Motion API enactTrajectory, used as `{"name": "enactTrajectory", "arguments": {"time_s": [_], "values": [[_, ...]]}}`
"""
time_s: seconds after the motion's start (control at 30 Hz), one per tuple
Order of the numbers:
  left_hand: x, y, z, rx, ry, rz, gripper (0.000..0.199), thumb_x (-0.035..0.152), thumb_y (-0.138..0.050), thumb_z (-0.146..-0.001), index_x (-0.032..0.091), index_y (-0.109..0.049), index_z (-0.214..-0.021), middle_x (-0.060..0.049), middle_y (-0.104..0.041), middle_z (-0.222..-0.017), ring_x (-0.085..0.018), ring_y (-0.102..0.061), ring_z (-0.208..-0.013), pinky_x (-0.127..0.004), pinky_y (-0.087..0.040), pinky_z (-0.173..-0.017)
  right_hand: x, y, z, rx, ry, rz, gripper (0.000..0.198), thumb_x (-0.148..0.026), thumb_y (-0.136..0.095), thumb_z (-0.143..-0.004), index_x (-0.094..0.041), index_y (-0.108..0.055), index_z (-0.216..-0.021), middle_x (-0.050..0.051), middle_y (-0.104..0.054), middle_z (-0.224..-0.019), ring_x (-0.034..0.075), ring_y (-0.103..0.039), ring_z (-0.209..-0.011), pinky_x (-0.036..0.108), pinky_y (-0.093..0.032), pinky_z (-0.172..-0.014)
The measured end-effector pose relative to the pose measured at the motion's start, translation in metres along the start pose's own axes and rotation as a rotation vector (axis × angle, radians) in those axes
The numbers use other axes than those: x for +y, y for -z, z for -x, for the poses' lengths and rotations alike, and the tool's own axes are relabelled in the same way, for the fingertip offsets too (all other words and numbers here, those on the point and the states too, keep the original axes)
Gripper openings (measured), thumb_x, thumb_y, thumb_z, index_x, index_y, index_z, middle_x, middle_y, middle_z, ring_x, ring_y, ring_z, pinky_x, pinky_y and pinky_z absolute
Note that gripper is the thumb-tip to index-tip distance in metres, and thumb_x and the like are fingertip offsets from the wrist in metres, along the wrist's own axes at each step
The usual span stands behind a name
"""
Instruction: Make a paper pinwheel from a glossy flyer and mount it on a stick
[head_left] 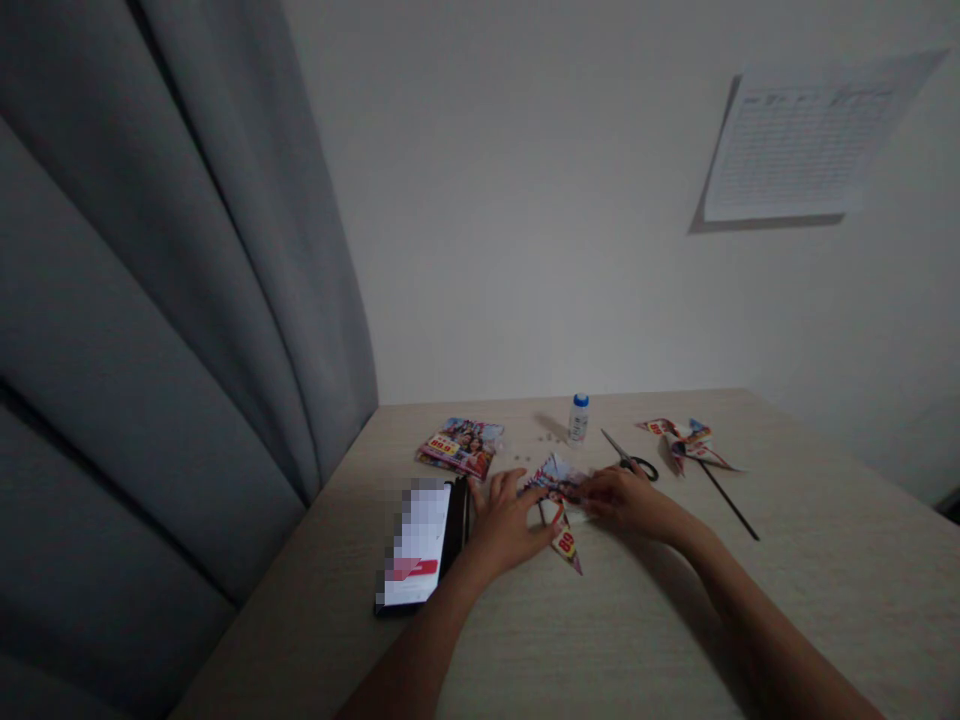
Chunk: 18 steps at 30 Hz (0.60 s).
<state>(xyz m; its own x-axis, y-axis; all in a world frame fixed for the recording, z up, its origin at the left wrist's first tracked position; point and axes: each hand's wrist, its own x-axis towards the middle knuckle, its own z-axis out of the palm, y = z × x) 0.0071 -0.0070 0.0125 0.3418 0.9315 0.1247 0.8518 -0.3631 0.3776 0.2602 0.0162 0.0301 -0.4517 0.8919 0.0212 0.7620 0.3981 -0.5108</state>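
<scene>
A printed paper pinwheel (554,472) lies on the table between my hands, one pointed blade aimed toward me. My left hand (504,522) rests at its left side with the fingers spread; index finger and thumb touch the paper. At the right side, the fingers of my right hand (619,500) are closed on the paper edge, and part of the pinwheel is hidden under them. Further right lies another paper pinwheel (686,445) on a dark stick (729,500). Black-handled scissors (631,458) are just beyond my right hand.
A phone (414,550) with a lit screen lies left of my left forearm. Behind it is a stack of printed paper sheets (461,447). A small blue-capped bottle (578,420) stands near the wall, with tiny bits beside it. A grey curtain (225,250) hangs along the left.
</scene>
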Motion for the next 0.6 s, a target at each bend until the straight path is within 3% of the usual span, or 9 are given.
{"name": "enactTrajectory", "arguments": {"time_s": [0.17, 0.3, 0.43, 0.6], "values": [[0.000, 0.003, 0.000, -0.042, -0.009, 0.007, 0.053, 0.060, -0.068, -0.082, 0.046, -0.064, -0.133, -0.006, -0.044, -0.156, -0.039, -0.030, -0.147, -0.075, 0.004, -0.117, 0.002, 0.000, -0.004, 0.023, 0.018, 0.032, 0.031, -0.040, -0.054, -0.094, -0.027, -0.078, -0.110, 0.007, -0.077, -0.110, 0.029, -0.065, -0.111, 0.053, -0.034, -0.112], [0.000, 0.003, -0.001, -0.050, -0.027, 0.012, 0.053, 0.055, -0.072, -0.080, 0.046, -0.064, -0.132, -0.006, -0.044, -0.156, -0.038, -0.031, -0.148, -0.076, 0.007, -0.116, 0.007, -0.003, -0.008, 0.082, 0.092, 0.034, 0.029, -0.027, -0.055, -0.092, -0.023, -0.078, -0.111, 0.010, -0.073, -0.123, 0.028, -0.062, -0.118, 0.049, -0.040, -0.110], [-0.002, 0.003, -0.002, -0.078, -0.036, 0.035, 0.052, 0.051, -0.071, -0.082, 0.047, -0.063, -0.133, -0.006, -0.042, -0.158, -0.038, -0.029, -0.149, -0.076, 0.002, -0.117, 0.009, -0.010, -0.010, 0.094, 0.134, 0.031, 0.042, -0.016, -0.056, -0.086, -0.028, -0.074, -0.122, 0.007, -0.066, -0.138, 0.028, -0.056, -0.130, 0.050, -0.037, -0.114], [-0.004, 0.005, -0.003, -0.077, -0.035, 0.034, 0.051, 0.044, -0.073, -0.080, 0.050, -0.065, -0.130, -0.004, -0.042, -0.157, -0.039, -0.030, -0.148, -0.076, 0.003, -0.117, 0.011, -0.015, -0.009, 0.027, 0.130, 0.075, 0.051, -0.012, -0.055, -0.083, -0.030, -0.071, -0.129, 0.005, -0.064, -0.142, 0.028, -0.052, -0.133, 0.050, -0.034, -0.117]]}}
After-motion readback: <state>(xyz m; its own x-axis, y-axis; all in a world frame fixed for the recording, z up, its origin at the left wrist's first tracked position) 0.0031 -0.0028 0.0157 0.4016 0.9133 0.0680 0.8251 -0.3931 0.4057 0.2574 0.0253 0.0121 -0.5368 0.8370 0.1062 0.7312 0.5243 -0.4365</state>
